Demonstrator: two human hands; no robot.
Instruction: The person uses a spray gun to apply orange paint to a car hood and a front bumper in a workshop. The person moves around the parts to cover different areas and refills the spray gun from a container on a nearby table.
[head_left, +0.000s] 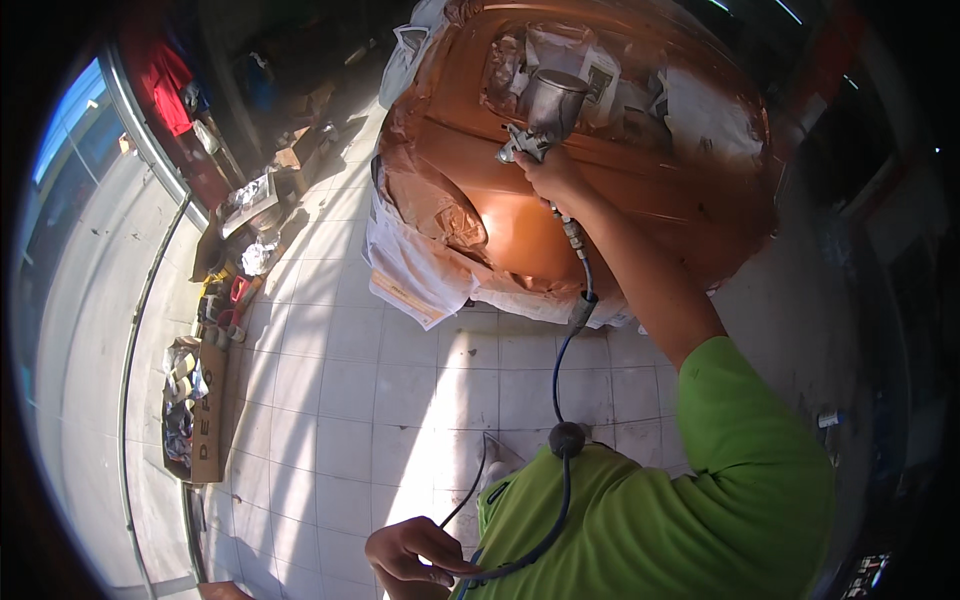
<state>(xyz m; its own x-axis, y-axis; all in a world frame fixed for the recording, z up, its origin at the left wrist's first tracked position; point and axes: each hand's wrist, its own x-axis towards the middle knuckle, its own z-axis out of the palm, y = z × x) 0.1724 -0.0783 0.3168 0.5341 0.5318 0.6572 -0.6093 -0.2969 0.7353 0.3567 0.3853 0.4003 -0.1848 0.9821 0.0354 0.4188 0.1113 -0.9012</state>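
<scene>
My right hand point(557, 178) is closed round the handle of a spray gun point(525, 145) with a metal cup point(556, 103) on top. It is held out over the orange-painted car body point(545, 225), with the nozzle toward the left. From the handle a dark air hose point(558, 375) runs down past my green shirt to my left hand point(415, 555). The left fingers are bent round the hose, low at the front of my body. Masking paper point(415, 265) hangs at the car's lower left edge, and more paper covers the window opening.
A cardboard box point(207, 420) of mixed items stands on the tiled floor point(340, 400) at the left. Several cans and tubs point(230, 318) sit behind it, near crumpled paper point(256, 258). A red cloth point(165, 85) hangs by the doorway.
</scene>
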